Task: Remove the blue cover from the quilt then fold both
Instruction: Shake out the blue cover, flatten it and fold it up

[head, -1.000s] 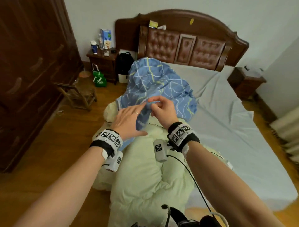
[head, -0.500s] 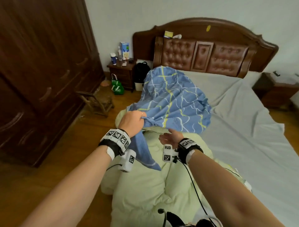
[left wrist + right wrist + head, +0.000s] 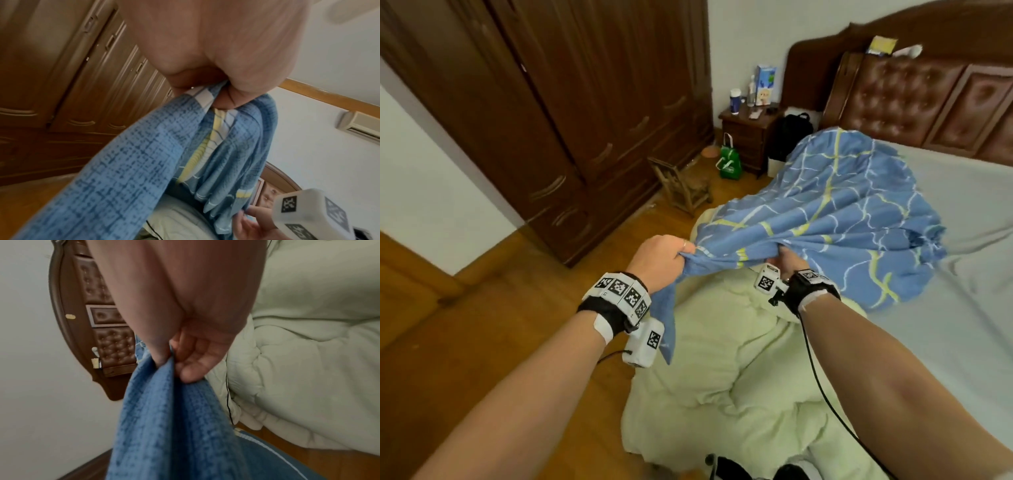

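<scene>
The blue cover [image 3: 835,219], patterned with white and yellow lines, lies bunched on the bed with its near edge lifted. My left hand [image 3: 664,257] grips that edge in a fist, and a loose flap hangs below my wrist. In the left wrist view the cover [image 3: 131,170] runs out from under my curled left hand [image 3: 218,95]. My right hand [image 3: 786,258] pinches the same edge a little further right. The right wrist view has thumb and fingers of my right hand [image 3: 176,360] closed on the blue cloth [image 3: 164,426]. The pale green quilt [image 3: 726,370] lies crumpled beneath both hands.
A grey sheet [image 3: 962,308] covers the bed under a brown padded headboard [image 3: 914,99]. A dark wardrobe [image 3: 558,113] lines the left wall. A small wooden stool [image 3: 683,186], a green bag [image 3: 729,159] and a nightstand [image 3: 751,132] stand on the wooden floor beside the bed.
My left hand took hold of the cover's edge and pulled it up and left. My right hand let go, dropped onto the quilt, then pinched the edge again. The view swung left.
</scene>
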Action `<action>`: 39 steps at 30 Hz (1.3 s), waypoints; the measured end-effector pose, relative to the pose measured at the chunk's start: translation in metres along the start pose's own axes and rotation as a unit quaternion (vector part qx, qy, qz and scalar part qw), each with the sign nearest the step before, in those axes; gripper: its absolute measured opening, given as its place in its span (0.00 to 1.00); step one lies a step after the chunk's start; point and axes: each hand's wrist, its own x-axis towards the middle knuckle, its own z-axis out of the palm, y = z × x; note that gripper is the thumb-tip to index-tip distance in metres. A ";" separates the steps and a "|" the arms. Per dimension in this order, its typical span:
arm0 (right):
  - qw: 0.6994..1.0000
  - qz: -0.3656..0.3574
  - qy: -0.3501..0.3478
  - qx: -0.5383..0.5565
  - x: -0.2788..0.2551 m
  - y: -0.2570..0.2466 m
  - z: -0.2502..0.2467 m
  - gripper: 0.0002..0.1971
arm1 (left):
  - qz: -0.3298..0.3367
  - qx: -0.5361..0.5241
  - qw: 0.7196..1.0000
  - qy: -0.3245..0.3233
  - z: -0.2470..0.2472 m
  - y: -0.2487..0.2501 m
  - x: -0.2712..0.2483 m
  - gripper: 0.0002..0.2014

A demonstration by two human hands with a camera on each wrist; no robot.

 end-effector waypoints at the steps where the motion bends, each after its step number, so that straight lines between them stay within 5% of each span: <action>1: 0.999 0.001 0.036 -0.008 -0.005 -0.003 -0.002 0.10 | -0.014 0.016 1.000 0.010 0.000 0.001 -0.004 0.08; 5: 0.936 -0.123 0.201 -0.262 -0.047 -0.013 -0.034 0.15 | -0.087 0.085 0.990 0.064 0.005 -0.003 -0.011 0.17; 11: 0.870 -0.359 0.302 -0.154 -0.124 -0.055 -0.081 0.22 | -0.095 0.137 0.983 0.074 0.037 0.010 -0.002 0.07; 14: 0.792 -0.513 0.300 -0.138 -0.190 -0.091 -0.077 0.21 | -0.068 0.137 0.985 0.080 0.048 0.024 -0.002 0.12; 17: 0.756 -0.586 0.256 -0.141 -0.242 -0.098 -0.057 0.22 | -0.037 0.086 0.993 0.077 0.056 0.036 -0.002 0.22; 22: 0.809 -0.519 0.164 -0.223 -0.257 -0.058 -0.034 0.26 | 0.162 0.007 0.986 -0.035 0.060 0.083 -0.010 0.51; 24: 0.826 -0.492 0.142 -0.236 -0.260 -0.040 -0.031 0.26 | 0.168 -0.067 0.983 -0.017 0.062 0.107 -0.021 0.45; 28: 0.836 -0.468 0.114 -0.262 -0.273 -0.020 -0.041 0.25 | 0.150 -0.091 0.982 0.075 0.068 0.127 -0.027 0.07; 31: 0.901 -0.394 0.082 -0.160 -0.275 -0.018 -0.064 0.21 | 0.127 -0.087 0.987 0.052 0.070 0.132 -0.028 0.09; 34: 0.973 -0.216 0.044 -0.063 -0.256 -0.004 -0.093 0.20 | 0.115 -0.117 0.986 0.039 0.068 0.146 -0.032 0.10; 37: 0.986 -0.060 0.015 -0.158 -0.220 0.025 -0.124 0.08 | 0.100 -0.115 0.987 0.042 0.068 0.164 -0.037 0.10; 39: 0.978 -0.018 0.000 -0.210 -0.188 0.046 -0.149 0.08 | 0.088 -0.127 0.987 0.050 0.068 0.178 -0.043 0.12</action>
